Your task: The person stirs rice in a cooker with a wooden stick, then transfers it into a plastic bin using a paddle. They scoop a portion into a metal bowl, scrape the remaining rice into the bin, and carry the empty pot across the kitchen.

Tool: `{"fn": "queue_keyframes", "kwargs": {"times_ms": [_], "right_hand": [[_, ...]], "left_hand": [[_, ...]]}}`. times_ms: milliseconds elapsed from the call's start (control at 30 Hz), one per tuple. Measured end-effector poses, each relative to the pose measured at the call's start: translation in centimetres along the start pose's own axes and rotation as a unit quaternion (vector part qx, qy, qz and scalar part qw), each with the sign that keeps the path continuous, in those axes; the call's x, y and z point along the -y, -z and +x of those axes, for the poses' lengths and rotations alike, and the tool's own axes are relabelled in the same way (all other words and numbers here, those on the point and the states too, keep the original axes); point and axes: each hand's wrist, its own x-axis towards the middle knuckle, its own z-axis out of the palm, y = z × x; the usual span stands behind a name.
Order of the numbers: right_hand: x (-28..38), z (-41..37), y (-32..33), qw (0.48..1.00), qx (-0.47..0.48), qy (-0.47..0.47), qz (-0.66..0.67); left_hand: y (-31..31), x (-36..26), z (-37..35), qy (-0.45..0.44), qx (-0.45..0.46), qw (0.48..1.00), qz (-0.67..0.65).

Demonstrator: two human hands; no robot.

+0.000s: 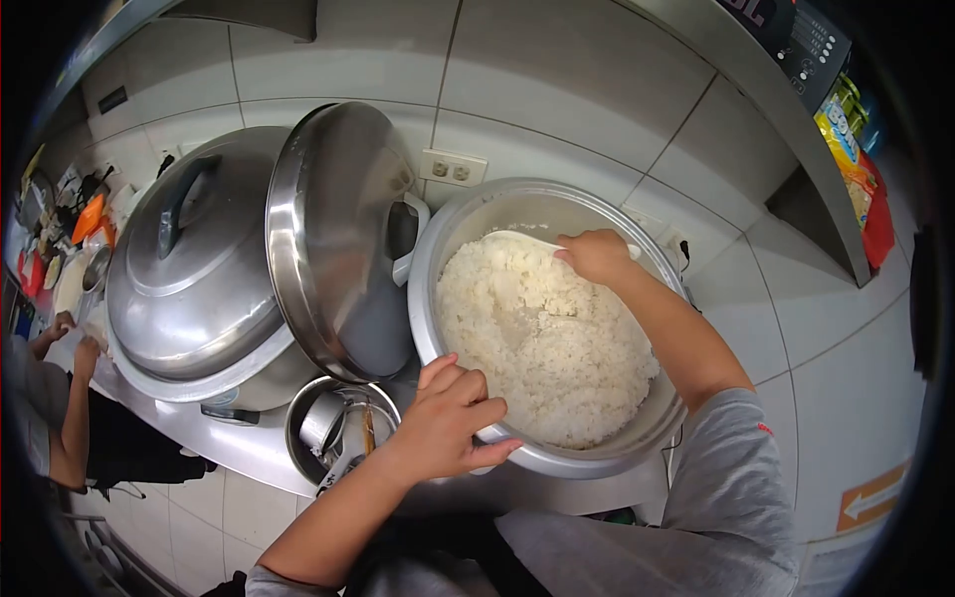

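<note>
A large metal pot (445, 214) of cooked white rice (587, 368) stands in front of me on the counter. My right hand (595, 257) is closed round the handle of a white rice paddle (527, 239) inside the pot, near its far wall. The paddle's blade reaches left and is partly sunk in the rice. At the pot's near left edge, my left hand (453, 413) grips the rim, thumb and fingers bent over it. A hollow shows in the middle of the rice.
To the left stands a big lidded pot (199, 269), with a loose metal lid (333, 239) leaning against it. A small pot (296, 438) of utensils sits near the counter's front edge. Another person's hands (85, 353) are at far left. A shelf (736, 75) overhangs the right side.
</note>
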Motion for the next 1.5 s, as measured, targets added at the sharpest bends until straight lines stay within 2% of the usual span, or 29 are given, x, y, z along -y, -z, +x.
{"fn": "queue_keyframes", "kwargs": {"times_ms": [33, 133, 167, 233, 267, 333, 367, 433, 500, 567, 667, 733, 800, 867, 900, 967, 1033, 1067, 1100, 1133, 1167, 1200, 1233, 1267, 1300, 1333, 1367, 1433, 1500], "right_hand": [[0.7, 0.2, 0.7, 0.998, -0.002, 0.057, -0.007], [3.2, 0.3, 4.1, 0.989, 0.026, 0.142, -0.042], [3.7, 0.1, 4.4, 0.989, 0.022, 0.143, -0.039], [4.1, -1.2, 4.5, 0.969, -0.057, 0.240, -0.027], [3.8, -2.4, 4.3, 0.969, -0.059, 0.239, -0.025], [3.6, -5.3, 4.4, 0.949, -0.134, 0.279, -0.056], [2.7, -6.6, 4.0, 0.949, -0.158, 0.271, -0.033], [0.0, -9.3, 4.2, 0.961, -0.141, 0.231, -0.056], [-4.0, -10.9, 3.7, 0.977, -0.144, 0.147, -0.049], [-6.8, -10.7, 3.9, 0.988, -0.082, -0.038, -0.121], [-9.1, -5.9, -2.5, 0.987, -0.102, -0.082, -0.095], [-3.9, -2.3, -2.3, 0.997, -0.057, -0.056, -0.011], [3.0, 0.5, -0.7, 0.988, 0.071, 0.085, -0.104], [4.6, -1.5, 1.1, 0.942, -0.177, 0.261, -0.117], [4.4, -3.2, 2.0, 0.942, -0.174, 0.263, -0.114], [1.9, -6.8, 4.3, 0.954, -0.170, 0.240, -0.060], [-1.9, -9.9, 5.6, 0.983, -0.105, 0.147, 0.021], [-4.2, -11.4, 5.0, 0.982, -0.141, 0.098, 0.073], [-6.5, -13.0, 4.1, 0.975, -0.176, 0.051, 0.126], [-8.5, -14.3, 2.9, 0.980, -0.145, -0.041, 0.129], [-10.5, -15.5, 1.4, 0.976, -0.113, -0.128, 0.132], [-12.6, -16.1, -0.9, 0.968, -0.121, -0.153, 0.158], [-14.4, -16.4, -3.4, 0.958, -0.127, -0.174, 0.187], [-15.9, -16.3, -5.4, 0.916, -0.129, -0.158, 0.346], [-16.8, -15.7, -6.6, 0.850, -0.121, -0.133, 0.495], [-16.6, -15.4, -6.5, 0.797, -0.100, -0.147, 0.578], [-16.4, -15.2, -5.9, 0.737, -0.071, -0.158, 0.653], [-17.5, -14.6, -6.7, 0.708, -0.040, -0.110, 0.697], [-17.9, -14.5, -7.0, 0.674, -0.012, -0.128, 0.728]], "left_hand": [[-0.2, 0.0, -0.1, -0.001, -0.010, 1.000, -0.005], [0.0, -0.3, 0.0, 0.004, -0.003, 1.000, 0.009], [-0.2, -0.3, -0.1, 0.009, -0.003, 1.000, 0.014], [-0.3, -0.3, -0.1, 0.008, -0.002, 1.000, 0.021], [-0.4, -0.3, -0.1, 0.010, -0.004, 1.000, 0.022], [-0.5, -0.4, -0.3, 0.023, 0.005, 0.999, 0.022], [-0.7, -0.2, -0.4, 0.020, -0.003, 1.000, 0.014], [-0.8, 0.1, -0.5, 0.011, -0.011, 1.000, 0.015], [-0.6, -0.3, -0.3, 0.008, -0.013, 1.000, 0.015], [-0.6, -0.3, -0.3, 0.008, -0.016, 1.000, 0.014], [-0.6, -0.2, -0.4, 0.008, -0.017, 1.000, -0.001], [-0.5, -0.2, -0.4, 0.005, -0.018, 1.000, 0.005], [-0.5, -0.1, -0.4, 0.007, -0.020, 1.000, 0.005], [-0.5, -0.1, -0.5, 0.012, -0.018, 1.000, 0.004], [-0.5, -0.1, -0.5, 0.012, -0.016, 1.000, 0.004], [-0.5, -0.4, -0.4, 0.007, -0.019, 1.000, 0.005], [-0.5, -1.3, -0.5, 0.068, -0.109, 0.990, 0.053], [-0.6, -1.7, -0.6, 0.069, -0.113, 0.990, 0.056], [-0.8, -2.0, -0.6, 0.220, -0.203, 0.954, 0.001], [-0.8, -2.2, -0.7, 0.363, -0.290, 0.884, -0.053], [-0.4, -1.6, -1.6, 0.405, -0.252, 0.877, -0.063], [-0.3, -1.4, -1.5, 0.411, -0.263, 0.871, -0.053], [0.1, -1.3, -1.3, 0.441, -0.196, 0.868, -0.112], [0.5, -1.2, -1.4, 0.468, -0.132, 0.857, -0.169], [-0.4, -0.1, -1.9, 0.445, -0.132, 0.874, -0.144], [0.2, -0.8, -0.6, 0.473, -0.114, 0.865, -0.125], [-0.6, -0.3, -0.5, 0.471, -0.160, 0.843, -0.207], [-1.2, -0.1, -0.2, 0.473, -0.166, 0.839, -0.212], [-1.0, -0.4, 0.0, 0.485, -0.170, 0.837, -0.188]]}}
